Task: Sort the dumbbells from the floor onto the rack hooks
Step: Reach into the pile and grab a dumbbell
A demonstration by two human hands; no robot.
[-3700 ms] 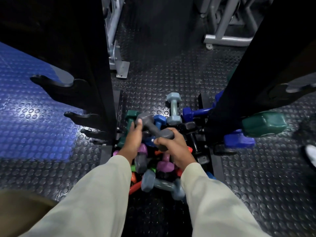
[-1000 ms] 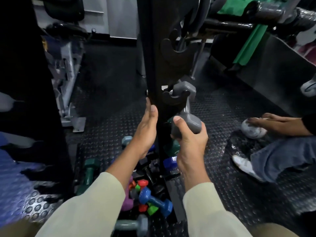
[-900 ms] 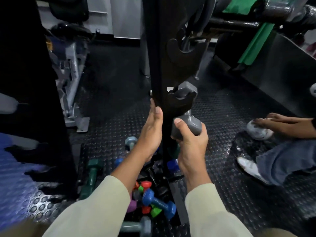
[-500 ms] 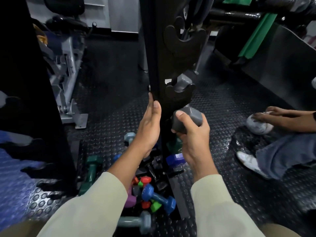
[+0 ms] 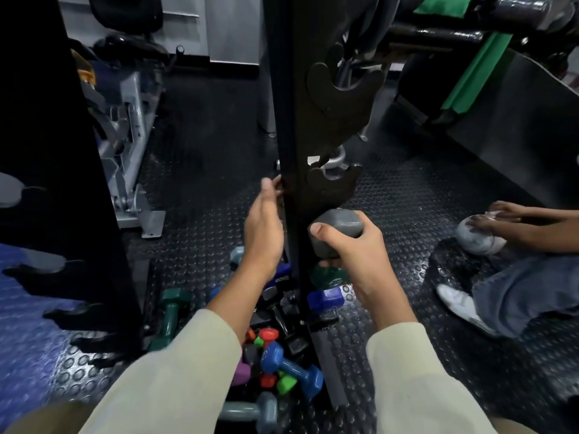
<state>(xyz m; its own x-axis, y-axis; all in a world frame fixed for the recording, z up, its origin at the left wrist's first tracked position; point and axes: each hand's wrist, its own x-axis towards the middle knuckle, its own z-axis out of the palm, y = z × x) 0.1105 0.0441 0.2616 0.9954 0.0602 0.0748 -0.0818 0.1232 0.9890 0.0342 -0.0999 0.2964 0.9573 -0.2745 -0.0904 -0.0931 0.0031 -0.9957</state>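
R hand [image 5: 354, 245] grips matte grey hex dumbbell [image 5: 336, 225] by rack hook [image 5: 333, 181].

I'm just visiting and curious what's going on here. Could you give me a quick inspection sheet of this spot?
Surface: black studded floor.
Job's things: grey dumbbell at the rack post, handle in a lower hook; upper hook empty.
Clutter: coloured dumbbell pile on the floor.
Hands: right hand grips the grey dumbbell's near head; left hand flat against the post.
Cables: nothing seen.
Surroundings: another person's hand on a grey ball.
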